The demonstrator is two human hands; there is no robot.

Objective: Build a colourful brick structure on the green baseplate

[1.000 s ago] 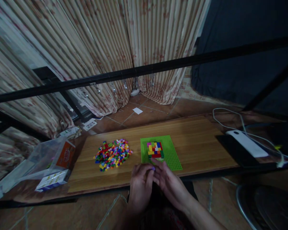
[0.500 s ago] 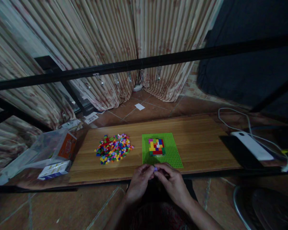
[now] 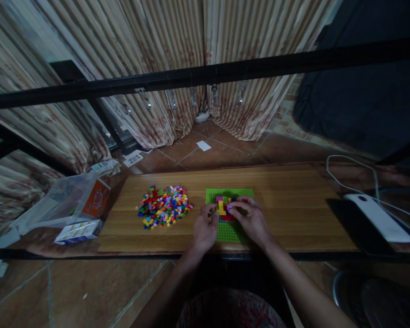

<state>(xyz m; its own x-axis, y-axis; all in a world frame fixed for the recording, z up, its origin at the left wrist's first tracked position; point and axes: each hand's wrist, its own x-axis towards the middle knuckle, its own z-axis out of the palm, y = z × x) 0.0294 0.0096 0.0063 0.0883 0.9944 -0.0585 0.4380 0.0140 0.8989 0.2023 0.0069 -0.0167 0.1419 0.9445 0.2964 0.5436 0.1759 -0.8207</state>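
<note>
A multicoloured block of toy bricks (image 3: 222, 208) stands on a green studded baseplate (image 3: 232, 234). At its right side, my right hand (image 3: 254, 222) pinches a small purple brick (image 3: 229, 207) with thumb and forefinger, on or just over the top of the block. My left hand (image 3: 204, 228) is beside the block's left edge, thumb and fingers apart and curved; whether it touches the block I cannot tell. The fingers cover part of the block's right side. To the left lies a heap of loose small bricks (image 3: 164, 207) in many colours.
The wooden board (image 3: 294, 205) carries the baseplate and the heap. A clear plastic box (image 3: 64, 196) and a small white carton (image 3: 78, 231) are at the left. At the right lie a black flat item (image 3: 351, 223), a white device (image 3: 379, 218) and a white cable (image 3: 376, 177). A black rail (image 3: 177, 77) crosses behind.
Both hands have moved forward from the board's near edge to the brick block. The purple brick, held between both hands before, is now at the block in my right fingers. The view has shifted slightly.
</note>
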